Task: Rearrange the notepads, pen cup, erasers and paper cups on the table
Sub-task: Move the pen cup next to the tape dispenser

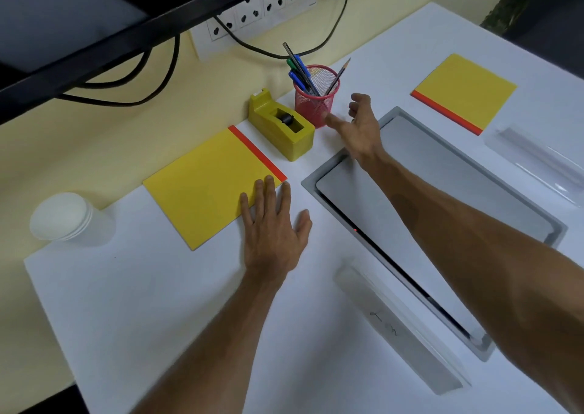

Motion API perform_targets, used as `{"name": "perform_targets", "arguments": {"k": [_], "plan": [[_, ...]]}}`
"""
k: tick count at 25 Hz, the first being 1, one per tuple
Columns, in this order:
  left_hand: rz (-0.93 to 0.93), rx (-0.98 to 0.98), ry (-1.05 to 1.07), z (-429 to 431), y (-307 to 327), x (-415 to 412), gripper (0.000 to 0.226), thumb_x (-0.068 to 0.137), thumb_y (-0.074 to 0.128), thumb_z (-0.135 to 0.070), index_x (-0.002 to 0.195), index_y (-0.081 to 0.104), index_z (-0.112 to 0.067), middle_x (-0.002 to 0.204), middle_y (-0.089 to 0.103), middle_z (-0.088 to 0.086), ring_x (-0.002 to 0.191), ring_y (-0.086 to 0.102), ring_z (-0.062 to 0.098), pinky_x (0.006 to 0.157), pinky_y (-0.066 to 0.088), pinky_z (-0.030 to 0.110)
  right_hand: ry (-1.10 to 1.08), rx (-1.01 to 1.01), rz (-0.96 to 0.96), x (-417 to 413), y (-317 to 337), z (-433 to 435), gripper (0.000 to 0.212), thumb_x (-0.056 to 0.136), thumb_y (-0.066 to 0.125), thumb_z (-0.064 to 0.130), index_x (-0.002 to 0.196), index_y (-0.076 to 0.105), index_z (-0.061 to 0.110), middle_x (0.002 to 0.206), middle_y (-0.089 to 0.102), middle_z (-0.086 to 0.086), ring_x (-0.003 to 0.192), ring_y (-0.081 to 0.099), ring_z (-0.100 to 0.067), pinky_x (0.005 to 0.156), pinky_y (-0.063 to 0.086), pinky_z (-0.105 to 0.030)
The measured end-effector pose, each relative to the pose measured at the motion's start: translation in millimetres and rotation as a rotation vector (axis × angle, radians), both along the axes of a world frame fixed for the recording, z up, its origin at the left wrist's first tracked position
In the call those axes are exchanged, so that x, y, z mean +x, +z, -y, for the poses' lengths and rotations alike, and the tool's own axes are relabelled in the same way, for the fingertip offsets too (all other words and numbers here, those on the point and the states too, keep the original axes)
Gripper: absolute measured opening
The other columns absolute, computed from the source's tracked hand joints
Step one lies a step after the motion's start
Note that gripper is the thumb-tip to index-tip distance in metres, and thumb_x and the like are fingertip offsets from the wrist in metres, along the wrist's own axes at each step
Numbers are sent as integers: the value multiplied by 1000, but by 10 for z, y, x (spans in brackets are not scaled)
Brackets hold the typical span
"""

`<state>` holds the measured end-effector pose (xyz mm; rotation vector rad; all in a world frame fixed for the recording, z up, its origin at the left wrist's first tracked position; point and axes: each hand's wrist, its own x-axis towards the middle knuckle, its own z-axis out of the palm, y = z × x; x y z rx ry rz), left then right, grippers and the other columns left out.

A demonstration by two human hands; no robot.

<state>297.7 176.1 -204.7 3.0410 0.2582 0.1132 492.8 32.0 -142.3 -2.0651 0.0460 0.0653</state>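
- Left grip (pixel 275 230): open and flat, fingers straight, fingertips resting on the near corner of the left yellow notepad (pixel 205 186), palm on the white worktop (pixel 158 303).
- Right grip (pixel 360 129): open, fingers loosely spread and blurred, holding nothing, just beside the red mesh pen cup (pixel 316 103); contact impossible to tell.
- Red mesh pen cup: upright near the wall, pens (pixel 300 72) inside, olive tape dispenser (pixel 281 125) just to its left.
- Second yellow notepad (pixel 464 91): flat at far right, well apart.
- Stacked paper cups (pixel 63 220): at the worktop's far left edge.
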Motion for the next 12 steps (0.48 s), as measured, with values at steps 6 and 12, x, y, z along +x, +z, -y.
{"name": "perform_targets", "arguments": {"k": [6, 12], "plan": [[-35, -27, -40, -13, 63, -30, 72, 99, 19, -59, 156, 29, -16, 164, 21, 14, 153, 13, 30, 121, 12, 56, 66, -117, 177, -1337, 218, 705, 21, 90, 64, 28, 109, 65, 19, 116, 60, -4, 104, 59, -18, 90, 53, -45], [-49, -116, -170, 122, 628, -328, 78, 96, 15, -61, 153, 33, -11, 161, 28, 17, 151, 21, 33, 121, 7, 60, 33, -265, 204, -2705, 641, 1335, 18, 94, 62, 17, 112, 66, 16, 117, 60, -1, 103, 57, -11, 85, 50, -27]]}}
